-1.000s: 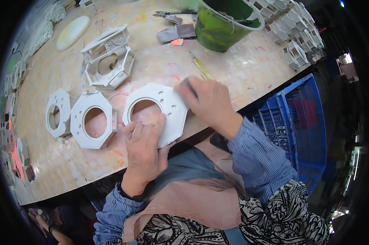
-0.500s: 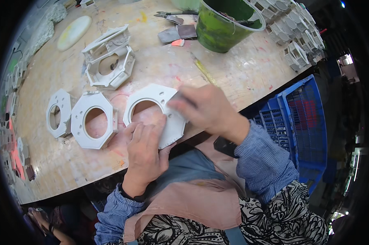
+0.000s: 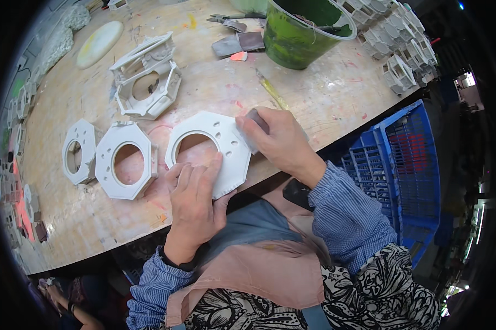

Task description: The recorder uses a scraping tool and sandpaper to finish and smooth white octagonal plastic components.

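While the left hand lies flat, fingers open, on the white octagonal ring at the bench edge, the right hand grips a sanding pad on its right rim; two similar rings left of it look untouched.

The octagonal white ring looks like matt, unglazed plaster or clay, chalky and dull, as do the two smaller rings at nine o'clock of it. The surface is pale worn wood, rough, stained with pink and yellow smears. The bucket at twelve o'clock is glossy green plastic. The crate at three o'clock is blue plastic lattice. The small pad under the right fingers looks grey and matt.
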`<state>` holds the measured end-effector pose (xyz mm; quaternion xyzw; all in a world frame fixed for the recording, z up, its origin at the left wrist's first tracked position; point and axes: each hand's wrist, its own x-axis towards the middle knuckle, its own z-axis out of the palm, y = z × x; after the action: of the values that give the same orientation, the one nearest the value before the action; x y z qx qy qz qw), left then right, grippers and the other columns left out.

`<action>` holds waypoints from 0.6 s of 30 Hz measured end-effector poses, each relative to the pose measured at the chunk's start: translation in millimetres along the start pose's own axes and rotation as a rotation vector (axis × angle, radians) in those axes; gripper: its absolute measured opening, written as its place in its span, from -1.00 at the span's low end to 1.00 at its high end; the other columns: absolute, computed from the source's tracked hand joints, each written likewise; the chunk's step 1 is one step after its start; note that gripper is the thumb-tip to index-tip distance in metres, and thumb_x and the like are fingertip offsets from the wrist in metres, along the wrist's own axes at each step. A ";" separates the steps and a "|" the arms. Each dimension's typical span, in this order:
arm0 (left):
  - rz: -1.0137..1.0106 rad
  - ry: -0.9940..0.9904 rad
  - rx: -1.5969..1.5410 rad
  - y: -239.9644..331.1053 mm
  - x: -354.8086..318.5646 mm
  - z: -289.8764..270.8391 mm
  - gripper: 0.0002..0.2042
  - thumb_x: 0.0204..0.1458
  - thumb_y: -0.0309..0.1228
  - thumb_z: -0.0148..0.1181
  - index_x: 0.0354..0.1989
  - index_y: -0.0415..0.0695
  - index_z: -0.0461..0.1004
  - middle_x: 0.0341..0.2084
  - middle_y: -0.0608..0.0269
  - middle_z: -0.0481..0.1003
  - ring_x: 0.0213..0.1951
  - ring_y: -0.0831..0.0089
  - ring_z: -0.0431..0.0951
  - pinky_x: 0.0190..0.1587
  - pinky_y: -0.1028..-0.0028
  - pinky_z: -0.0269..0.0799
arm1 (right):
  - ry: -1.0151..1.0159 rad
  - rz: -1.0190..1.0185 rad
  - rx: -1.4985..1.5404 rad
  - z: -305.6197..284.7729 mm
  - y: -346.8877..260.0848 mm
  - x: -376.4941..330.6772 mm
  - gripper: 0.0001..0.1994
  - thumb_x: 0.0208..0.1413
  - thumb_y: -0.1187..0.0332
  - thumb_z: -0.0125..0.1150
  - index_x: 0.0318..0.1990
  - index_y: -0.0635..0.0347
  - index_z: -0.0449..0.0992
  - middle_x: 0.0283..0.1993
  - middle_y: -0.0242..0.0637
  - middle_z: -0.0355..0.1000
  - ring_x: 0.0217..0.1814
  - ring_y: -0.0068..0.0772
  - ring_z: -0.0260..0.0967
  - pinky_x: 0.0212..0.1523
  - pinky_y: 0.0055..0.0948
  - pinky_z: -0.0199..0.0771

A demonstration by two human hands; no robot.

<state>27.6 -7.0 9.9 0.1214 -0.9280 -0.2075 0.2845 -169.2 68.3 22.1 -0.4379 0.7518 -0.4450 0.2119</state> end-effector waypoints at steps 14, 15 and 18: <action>0.009 0.009 -0.047 -1.4 1.2 0.5 -0.32 -0.25 -0.46 0.37 0.18 -0.26 0.33 -0.28 0.08 0.46 -0.26 0.10 0.41 -0.01 0.17 0.20 | 0.240 -0.141 -0.388 6.0 -2.1 30.5 -0.72 0.12 0.17 0.20 -0.46 0.23 0.49 -0.57 -0.03 0.44 -0.46 0.11 0.44 -0.43 -0.05 0.39; -0.001 0.012 -0.034 -3.3 0.3 0.3 -0.32 -0.25 -0.46 0.37 0.18 -0.26 0.33 -0.28 0.08 0.46 -0.26 0.10 0.41 -0.01 0.17 0.20 | 0.231 -0.151 -0.378 8.3 -2.4 30.1 -0.72 0.12 0.17 0.20 -0.46 0.23 0.49 -0.57 -0.03 0.44 -0.46 0.11 0.44 -0.43 -0.05 0.39; -0.011 0.080 -0.049 -2.9 -2.2 4.8 -0.25 -0.26 -0.49 0.37 0.24 -0.30 0.26 -0.30 0.11 0.46 -0.26 0.12 0.41 0.01 0.19 0.18 | 0.244 -0.121 -0.093 6.3 -4.1 9.0 -0.73 0.15 0.15 0.18 -0.42 0.17 0.48 -0.60 -0.09 0.42 -0.50 0.08 0.42 -0.46 -0.10 0.40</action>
<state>26.9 -7.3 4.0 0.1276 -0.9098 -0.2266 0.3233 -167.5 56.8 23.0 -0.4343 0.7640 -0.4718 0.0712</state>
